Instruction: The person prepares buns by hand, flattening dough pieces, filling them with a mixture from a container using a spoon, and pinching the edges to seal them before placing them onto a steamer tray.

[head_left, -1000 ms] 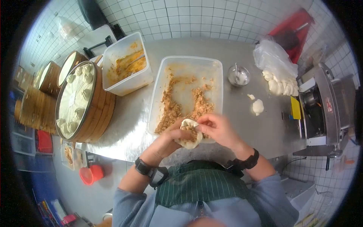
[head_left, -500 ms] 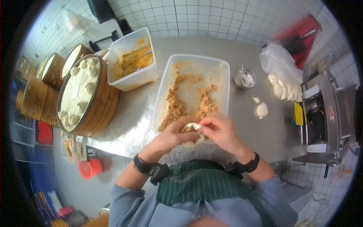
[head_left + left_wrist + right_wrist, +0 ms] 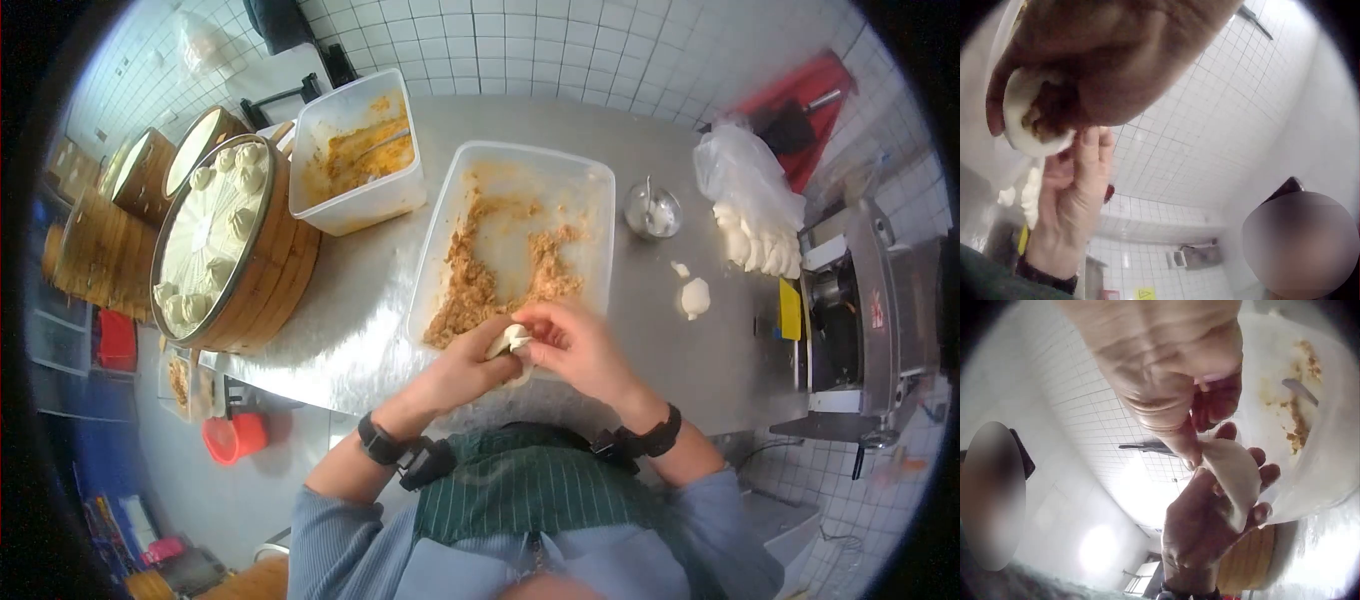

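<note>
A filled dough bun (image 3: 512,340) is between the two hands, above the near edge of a clear plastic tub (image 3: 612,220). Cupped in my left hand (image 3: 462,372), the bun is held by fingers curled round its side and the thumb over its opening. My right hand (image 3: 577,350) pinches its pleated rim between thumb and fingertips. Minced filling (image 3: 1034,122) shows inside the dough wrapper (image 3: 1013,119) in the left wrist view. From the right wrist view, the wrapper's smooth outer side (image 3: 1238,472) faces the camera, with left fingertips spread behind it.
Brown minced filling (image 3: 465,285) lies in the tub. A bamboo steamer (image 3: 275,265) with several shaped buns stands left, beside a deep container (image 3: 355,215) of orange filling. Rightward are a small metal bowl (image 3: 653,210), a dough piece (image 3: 695,298), bagged dough pieces (image 3: 760,245) and a machine (image 3: 875,300).
The bun's opening has become narrower as the right hand gathers its rim. Both hands stay together over the tub's near edge; the head view has shifted slightly.
</note>
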Tool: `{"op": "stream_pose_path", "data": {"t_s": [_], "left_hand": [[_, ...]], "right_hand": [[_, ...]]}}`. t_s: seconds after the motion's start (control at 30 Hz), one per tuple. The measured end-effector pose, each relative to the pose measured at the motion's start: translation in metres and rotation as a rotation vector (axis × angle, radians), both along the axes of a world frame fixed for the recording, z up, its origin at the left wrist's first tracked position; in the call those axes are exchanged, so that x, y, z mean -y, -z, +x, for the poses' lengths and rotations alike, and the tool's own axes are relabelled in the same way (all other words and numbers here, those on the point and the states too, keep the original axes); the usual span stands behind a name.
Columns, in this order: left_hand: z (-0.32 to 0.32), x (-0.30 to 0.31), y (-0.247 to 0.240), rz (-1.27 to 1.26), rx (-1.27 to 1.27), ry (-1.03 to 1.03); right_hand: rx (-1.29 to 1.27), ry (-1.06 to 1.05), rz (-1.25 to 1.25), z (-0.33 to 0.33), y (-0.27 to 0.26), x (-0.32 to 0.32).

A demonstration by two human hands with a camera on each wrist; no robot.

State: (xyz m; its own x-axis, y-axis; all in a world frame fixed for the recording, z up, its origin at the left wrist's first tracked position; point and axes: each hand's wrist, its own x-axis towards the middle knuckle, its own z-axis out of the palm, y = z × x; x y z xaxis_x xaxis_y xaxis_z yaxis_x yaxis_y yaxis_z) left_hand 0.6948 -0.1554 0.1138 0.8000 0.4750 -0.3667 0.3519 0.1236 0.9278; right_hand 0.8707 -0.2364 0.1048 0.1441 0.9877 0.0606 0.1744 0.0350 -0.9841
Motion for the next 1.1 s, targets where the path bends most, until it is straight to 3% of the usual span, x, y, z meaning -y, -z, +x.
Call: {"op": "stream_pose_path", "data": {"t_s": [0.07, 0.13, 0.17, 0.3, 0.37, 0.5, 0.6, 0.67, 0.73, 0.83, 0.9, 1.1], "left_hand": [[-0.001, -0.002, -0.004, 0.038, -0.001, 0.025], [-0.005, 0.0, -0.005, -0.344, 0.229, -0.254], [-0.007, -0.002, -0.003, -0.501, 0.303, -0.234], [-0.002, 0.003, 0.007, -0.418, 0.281, -0.286], [-0.002, 0.002, 0.01, -0.179, 0.164, -0.173], [-0.001, 0.0, -0.002, -0.127, -0.01, -0.053], [-0.003, -0.005, -0.001, -0.263, 0.086, -0.03], [-0.002, -0.002, -0.011, -0.553, 0.251, -0.286], [0.0, -0.002, -0.005, -0.563, 0.268, -0.325], [0.002, 0.0, 0.003, -0.39, 0.242, -0.343], [0.0, 0.0, 0.004, -0.063, 0.058, -0.181], [0.001, -0.004, 0.014, 0.038, 0.111, -0.033]], "right_hand": [[0.083, -0.008, 0.092, 0.005, 0.01, 0.003], [-0.065, 0.004, 0.05, 0.009, 0.01, 0.004], [-0.211, 0.012, 0.01, 0.011, 0.009, 0.003], [0.01, 0.032, 0.041, 0.007, -0.001, 0.001], [0.13, -0.03, 0.135, 0.007, 0.001, 0.003], [0.005, 0.0, 0.04, -0.001, -0.005, 0.001], [0.122, -0.005, 0.084, 0.0, -0.003, 0.001], [0.01, 0.063, 0.065, 0.004, 0.005, 0.003], [0.005, 0.095, 0.05, 0.002, 0.003, 0.001], [0.102, 0.093, 0.107, 0.001, 0.003, -0.001], [0.2, 0.056, 0.182, 0.003, 0.001, -0.001], [0.166, 0.101, 0.102, 0.0, -0.004, -0.003]]}}
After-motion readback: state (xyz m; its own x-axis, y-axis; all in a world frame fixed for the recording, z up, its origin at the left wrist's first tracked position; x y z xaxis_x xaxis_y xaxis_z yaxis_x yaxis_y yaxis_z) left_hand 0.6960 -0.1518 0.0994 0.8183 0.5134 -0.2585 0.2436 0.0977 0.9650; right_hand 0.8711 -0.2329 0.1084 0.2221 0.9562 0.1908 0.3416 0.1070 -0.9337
